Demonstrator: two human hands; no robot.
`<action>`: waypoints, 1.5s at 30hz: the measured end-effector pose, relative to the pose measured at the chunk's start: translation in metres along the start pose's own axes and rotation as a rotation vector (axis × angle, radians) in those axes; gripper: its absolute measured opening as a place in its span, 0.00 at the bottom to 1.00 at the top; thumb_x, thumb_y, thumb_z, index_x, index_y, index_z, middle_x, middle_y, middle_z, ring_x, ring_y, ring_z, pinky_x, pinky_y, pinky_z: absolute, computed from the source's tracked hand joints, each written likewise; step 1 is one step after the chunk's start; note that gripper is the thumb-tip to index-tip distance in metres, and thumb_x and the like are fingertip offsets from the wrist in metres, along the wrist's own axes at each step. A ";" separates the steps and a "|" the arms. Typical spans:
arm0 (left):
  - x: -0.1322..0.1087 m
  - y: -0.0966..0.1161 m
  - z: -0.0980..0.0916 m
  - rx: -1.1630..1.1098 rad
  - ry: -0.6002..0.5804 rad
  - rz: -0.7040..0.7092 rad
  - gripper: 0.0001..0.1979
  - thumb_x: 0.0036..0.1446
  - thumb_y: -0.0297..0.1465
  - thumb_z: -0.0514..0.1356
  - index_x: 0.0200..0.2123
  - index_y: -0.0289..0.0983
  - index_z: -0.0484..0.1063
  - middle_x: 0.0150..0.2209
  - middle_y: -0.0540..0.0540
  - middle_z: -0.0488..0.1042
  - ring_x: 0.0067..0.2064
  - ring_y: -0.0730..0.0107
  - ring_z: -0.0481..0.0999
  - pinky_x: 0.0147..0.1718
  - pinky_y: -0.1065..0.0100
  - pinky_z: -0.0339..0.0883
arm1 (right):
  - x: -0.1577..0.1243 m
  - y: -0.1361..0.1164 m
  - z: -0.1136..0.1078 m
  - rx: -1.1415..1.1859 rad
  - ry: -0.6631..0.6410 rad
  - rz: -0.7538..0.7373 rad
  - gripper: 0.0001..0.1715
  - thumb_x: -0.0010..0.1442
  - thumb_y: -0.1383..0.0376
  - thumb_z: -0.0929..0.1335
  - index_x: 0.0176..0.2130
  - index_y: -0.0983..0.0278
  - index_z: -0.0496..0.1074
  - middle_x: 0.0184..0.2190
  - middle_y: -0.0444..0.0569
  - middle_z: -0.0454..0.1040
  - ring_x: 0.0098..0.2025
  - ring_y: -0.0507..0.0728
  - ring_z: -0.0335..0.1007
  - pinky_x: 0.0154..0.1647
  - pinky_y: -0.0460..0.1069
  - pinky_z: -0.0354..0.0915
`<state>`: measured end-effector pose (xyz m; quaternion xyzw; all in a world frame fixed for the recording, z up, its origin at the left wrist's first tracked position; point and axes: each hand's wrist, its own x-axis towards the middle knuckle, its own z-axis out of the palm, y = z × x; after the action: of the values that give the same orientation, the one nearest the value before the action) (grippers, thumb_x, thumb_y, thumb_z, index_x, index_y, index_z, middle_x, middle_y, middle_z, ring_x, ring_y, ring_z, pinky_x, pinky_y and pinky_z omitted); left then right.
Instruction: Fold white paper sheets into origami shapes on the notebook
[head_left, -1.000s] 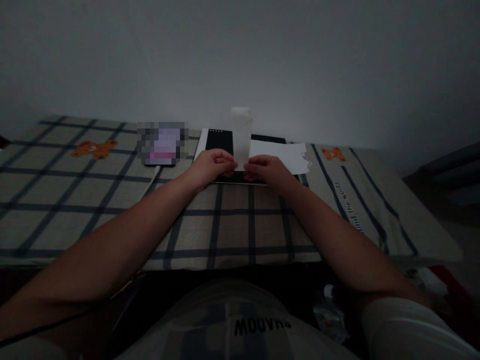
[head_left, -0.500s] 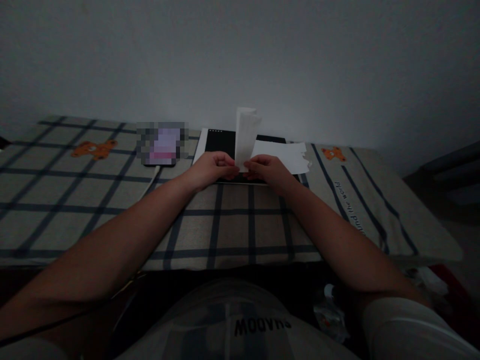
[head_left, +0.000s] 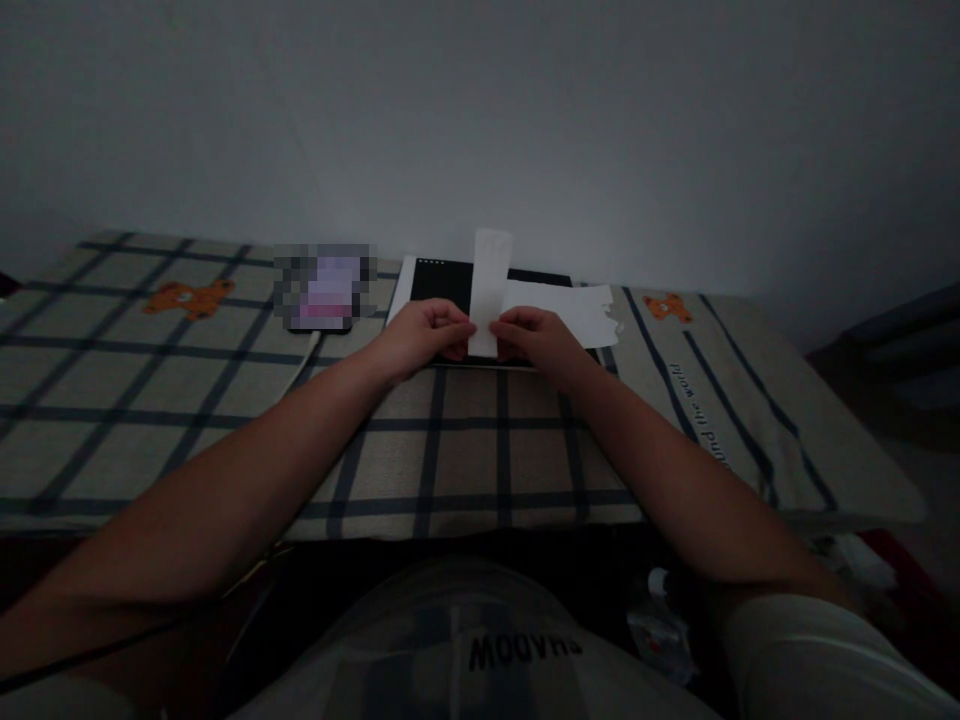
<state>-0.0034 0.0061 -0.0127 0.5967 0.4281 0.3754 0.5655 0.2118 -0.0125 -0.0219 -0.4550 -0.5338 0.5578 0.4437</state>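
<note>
A narrow white strip of paper [head_left: 488,285] stands upright between my hands, its lower end pinched from both sides. My left hand [head_left: 422,337] is closed on its left edge and my right hand [head_left: 534,338] is closed on its right edge. Both hands rest over a black pad with a white border [head_left: 439,283] that lies on the checked cloth [head_left: 465,440] near the wall. A torn white sheet [head_left: 574,308] lies on the pad just right of the strip.
A phone [head_left: 324,290] with a lit screen and a white cable lies left of the pad. Orange bear prints mark the cloth at the left [head_left: 187,297] and right [head_left: 666,306]. The wall rises directly behind. Dark clutter sits below the table's right edge.
The paper strip has straightened: its top was curled and splayed open half a second ago and now stands flat and slightly lower. Both hands have stayed in place.
</note>
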 end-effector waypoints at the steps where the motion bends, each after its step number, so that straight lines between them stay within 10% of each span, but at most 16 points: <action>1: 0.000 0.000 0.000 0.007 -0.008 -0.012 0.12 0.56 0.31 0.75 0.29 0.38 0.75 0.24 0.52 0.77 0.26 0.74 0.77 0.31 0.72 0.76 | 0.001 0.000 0.000 0.008 0.004 -0.009 0.17 0.55 0.55 0.82 0.33 0.59 0.76 0.27 0.40 0.80 0.30 0.52 0.78 0.38 0.49 0.79; 45: -0.002 -0.002 0.004 -0.068 0.005 -0.001 0.16 0.50 0.35 0.79 0.31 0.36 0.77 0.28 0.49 0.82 0.30 0.71 0.82 0.39 0.66 0.82 | -0.003 -0.006 -0.004 0.013 0.024 -0.021 0.09 0.58 0.63 0.81 0.33 0.60 0.80 0.28 0.43 0.82 0.31 0.54 0.80 0.42 0.53 0.82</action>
<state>-0.0005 0.0029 -0.0149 0.5760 0.4167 0.3910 0.5846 0.2160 -0.0140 -0.0158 -0.4531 -0.5297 0.5509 0.4589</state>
